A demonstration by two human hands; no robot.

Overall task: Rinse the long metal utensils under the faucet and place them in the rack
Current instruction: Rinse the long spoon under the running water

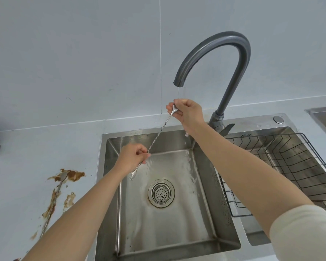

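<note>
- 2 hands on 1 long twisted metal utensil point(159, 131): your right hand point(188, 112) pinches its spoon end up high, just under the faucet point(215, 59) spout; your left hand point(134, 157) grips the shaft lower down, fingers curled round it.
- Utensil slants from upper right to lower left above the left sink basin point(177, 232). Its forked tip shows just below your left hand.
- Thin water stream point(179, 92) drops from the spout onto your right hand. Water sheets over the basin floor toward the drain strainer point(161, 193).
- Black wire rack point(290, 166) sits in the right basin, well apart from the held utensil.
- 1 second utensil point(58, 187) lies on the counter point(26, 147) left of the sink, in a brown sauce smear point(75, 175).
- Cream sleeve point(305, 228) covers your right upper arm; both forearms are bare.
</note>
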